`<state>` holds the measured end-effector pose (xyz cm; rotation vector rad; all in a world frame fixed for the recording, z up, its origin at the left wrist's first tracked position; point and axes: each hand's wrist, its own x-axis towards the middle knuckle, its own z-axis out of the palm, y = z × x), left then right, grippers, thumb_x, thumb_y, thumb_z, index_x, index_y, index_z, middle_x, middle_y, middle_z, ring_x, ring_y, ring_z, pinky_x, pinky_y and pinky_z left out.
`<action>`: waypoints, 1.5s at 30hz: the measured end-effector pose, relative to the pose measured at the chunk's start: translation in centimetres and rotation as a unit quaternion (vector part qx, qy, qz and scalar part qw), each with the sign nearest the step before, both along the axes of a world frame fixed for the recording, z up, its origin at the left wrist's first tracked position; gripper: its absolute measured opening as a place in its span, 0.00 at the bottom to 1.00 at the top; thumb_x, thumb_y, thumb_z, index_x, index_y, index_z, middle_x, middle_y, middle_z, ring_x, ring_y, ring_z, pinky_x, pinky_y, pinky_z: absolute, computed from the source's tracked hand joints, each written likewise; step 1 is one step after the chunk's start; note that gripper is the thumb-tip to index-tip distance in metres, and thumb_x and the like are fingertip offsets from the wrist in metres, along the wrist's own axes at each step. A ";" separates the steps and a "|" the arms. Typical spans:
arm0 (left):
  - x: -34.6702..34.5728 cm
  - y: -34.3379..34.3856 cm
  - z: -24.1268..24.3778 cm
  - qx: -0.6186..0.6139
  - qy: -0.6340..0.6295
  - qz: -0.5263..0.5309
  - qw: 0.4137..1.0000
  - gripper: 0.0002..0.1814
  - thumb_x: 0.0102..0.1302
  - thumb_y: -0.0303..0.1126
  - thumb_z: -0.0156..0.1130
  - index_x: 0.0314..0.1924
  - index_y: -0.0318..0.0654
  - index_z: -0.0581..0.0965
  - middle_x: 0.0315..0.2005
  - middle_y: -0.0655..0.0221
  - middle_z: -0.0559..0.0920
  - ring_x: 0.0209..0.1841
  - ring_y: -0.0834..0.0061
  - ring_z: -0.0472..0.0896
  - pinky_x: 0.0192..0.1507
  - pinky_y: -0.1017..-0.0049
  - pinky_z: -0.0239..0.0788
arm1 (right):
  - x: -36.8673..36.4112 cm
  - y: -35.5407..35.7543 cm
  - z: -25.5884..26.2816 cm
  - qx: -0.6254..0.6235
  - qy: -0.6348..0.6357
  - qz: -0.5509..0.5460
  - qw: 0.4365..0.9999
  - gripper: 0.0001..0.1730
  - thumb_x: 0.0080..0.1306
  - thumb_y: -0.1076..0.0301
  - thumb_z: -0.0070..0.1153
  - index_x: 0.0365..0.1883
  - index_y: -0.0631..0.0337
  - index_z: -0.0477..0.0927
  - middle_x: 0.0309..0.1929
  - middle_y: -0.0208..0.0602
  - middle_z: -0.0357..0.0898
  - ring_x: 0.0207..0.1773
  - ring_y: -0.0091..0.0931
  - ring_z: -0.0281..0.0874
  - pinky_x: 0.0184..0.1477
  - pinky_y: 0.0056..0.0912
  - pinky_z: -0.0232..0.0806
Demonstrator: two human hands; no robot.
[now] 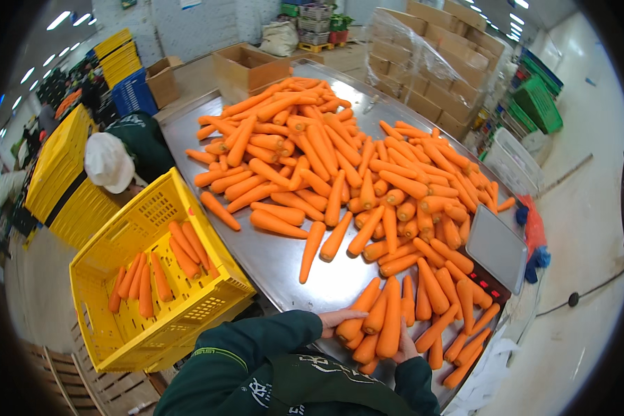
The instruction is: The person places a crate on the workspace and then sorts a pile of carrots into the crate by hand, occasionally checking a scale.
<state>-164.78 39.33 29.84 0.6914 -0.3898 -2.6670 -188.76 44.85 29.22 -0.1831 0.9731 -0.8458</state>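
My left hand (339, 318) and my right hand (406, 345) press from both sides around a bunch of orange carrots (390, 325) at the near edge of a stainless steel table (286, 270). Some carrots of the bunch lie under others, so the lower ones are partly hidden. Loose carrots (434, 333) are spread just right of my right hand. Beyond the hands rises a large heap of carrots (312, 140). A digital scale (496, 249) with a grey platform and lit red digits stands at the table's right edge.
At the left, a yellow plastic crate (161, 333) holds several carrots. Behind it a person in a white cap (109, 162) bends down beside stacked yellow crates (62, 177). An open cardboard box (252, 67) stands at the table's far end; plastic-wrapped cartons (431, 62) are stacked behind.
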 end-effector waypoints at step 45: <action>56.0 19.5 0.5 -0.081 -0.366 0.481 0.793 0.27 0.69 0.35 0.59 0.64 0.32 0.64 0.55 0.59 0.75 0.55 0.68 0.77 0.54 0.68 0.73 | 63.7 -8.9 3.2 -0.388 0.260 0.642 0.607 0.26 0.66 0.54 0.54 0.49 0.70 0.73 0.44 0.46 0.78 0.45 0.35 0.77 0.45 0.41 0.69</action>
